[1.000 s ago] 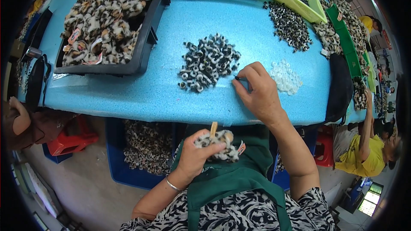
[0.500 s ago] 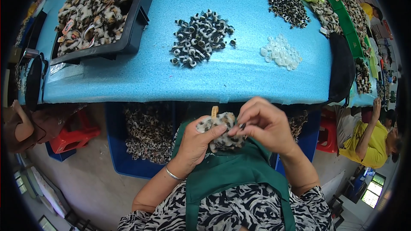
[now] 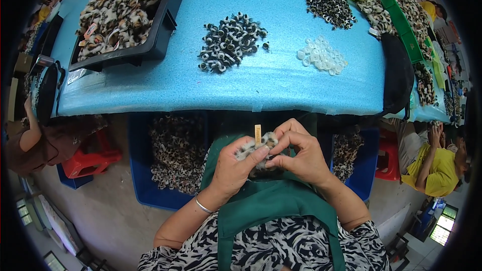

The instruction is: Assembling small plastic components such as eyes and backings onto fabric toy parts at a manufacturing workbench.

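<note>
In front of my green apron (image 3: 281,203), a small furry plush piece (image 3: 272,139), spotted white, black and tan, is held up with a tan label (image 3: 258,134) sticking out at its top. My left hand (image 3: 233,168) is closed round its left side, thumb laid across the front. From the right, my right hand (image 3: 304,155) presses bent fingers and thumb against the fur. Whatever small part may sit between those fingertips is hidden. The lower part of the plush is mostly covered by both hands.
On the blue-covered table (image 3: 191,90) lie a heap of black-and-white ring pieces (image 3: 228,45), clear washers (image 3: 321,55) and small dark parts (image 3: 326,2). A black tray (image 3: 115,57) holds plush pieces. Blue bins (image 3: 145,198) stand underneath. A person in yellow (image 3: 437,170) sits at right.
My right hand has come in against the plush; a small dark piece showed at its fingertips before and is now hidden. My left hand keeps its hold. The view has shifted slightly.
</note>
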